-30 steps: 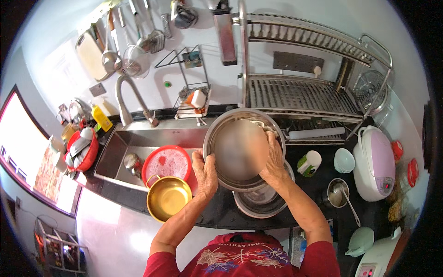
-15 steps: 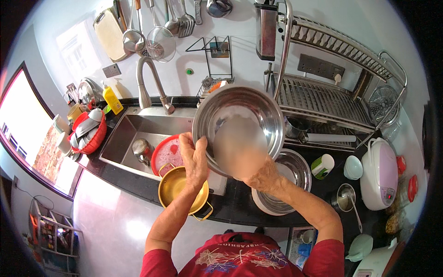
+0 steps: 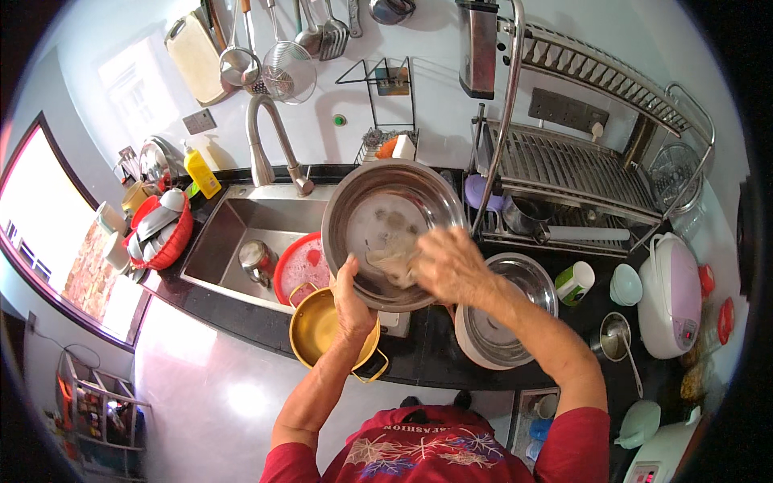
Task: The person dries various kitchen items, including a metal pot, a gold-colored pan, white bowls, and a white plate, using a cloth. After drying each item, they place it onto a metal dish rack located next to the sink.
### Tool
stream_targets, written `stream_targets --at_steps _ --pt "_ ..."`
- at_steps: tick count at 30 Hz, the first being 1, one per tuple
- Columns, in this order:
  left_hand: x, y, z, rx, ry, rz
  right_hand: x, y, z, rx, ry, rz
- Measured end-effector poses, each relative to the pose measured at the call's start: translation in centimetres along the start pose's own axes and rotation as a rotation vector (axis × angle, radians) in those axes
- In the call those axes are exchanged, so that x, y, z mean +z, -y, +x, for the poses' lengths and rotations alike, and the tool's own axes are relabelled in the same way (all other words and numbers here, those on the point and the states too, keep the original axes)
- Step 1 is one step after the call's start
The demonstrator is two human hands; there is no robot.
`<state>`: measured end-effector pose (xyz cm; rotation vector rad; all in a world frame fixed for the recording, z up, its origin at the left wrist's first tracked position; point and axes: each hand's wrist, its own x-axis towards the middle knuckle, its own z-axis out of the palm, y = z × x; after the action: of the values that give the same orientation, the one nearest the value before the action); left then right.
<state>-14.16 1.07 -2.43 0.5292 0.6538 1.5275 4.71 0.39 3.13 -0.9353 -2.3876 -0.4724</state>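
Note:
A wide stainless steel bowl [image 3: 366, 193] is tilted toward me over the sink's right end. My left hand [image 3: 351, 302] grips its lower left rim, thumb up on the edge. My right hand [image 3: 452, 264] is at the lower right of the bowl's inside, its fingers curled in and slightly blurred. Whatever those fingers hold, if anything, is hidden. A pale, hand-like reflection shows on the metal beside them. Just below my left hand sits a golden two-handled pot [image 3: 312, 328]. Another steel bowl [image 3: 527, 278] lies on the counter under my right forearm.
The sink [image 3: 221, 233] holds a metal cup [image 3: 258, 262] and a red basin [image 3: 294, 274] with suds. A red basket [image 3: 181, 229] of dishes stands to the left. Past the faucet [image 3: 278, 133] are hanging utensils. A dish rack [image 3: 576, 165] and rice cooker [image 3: 670, 298] stand at right.
My right hand has drawn from the bowl's middle toward its right side. The bowl, held by my left hand, has shifted slightly left in view; its inner bottom now shows.

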Motion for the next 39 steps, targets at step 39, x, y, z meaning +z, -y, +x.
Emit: stream_targets --at_steps 39 --pt "2.0 -0.3 -0.8 -0.166 0.150 -0.029 5.1 3.5 7.2 0.337 -0.289 0.767"
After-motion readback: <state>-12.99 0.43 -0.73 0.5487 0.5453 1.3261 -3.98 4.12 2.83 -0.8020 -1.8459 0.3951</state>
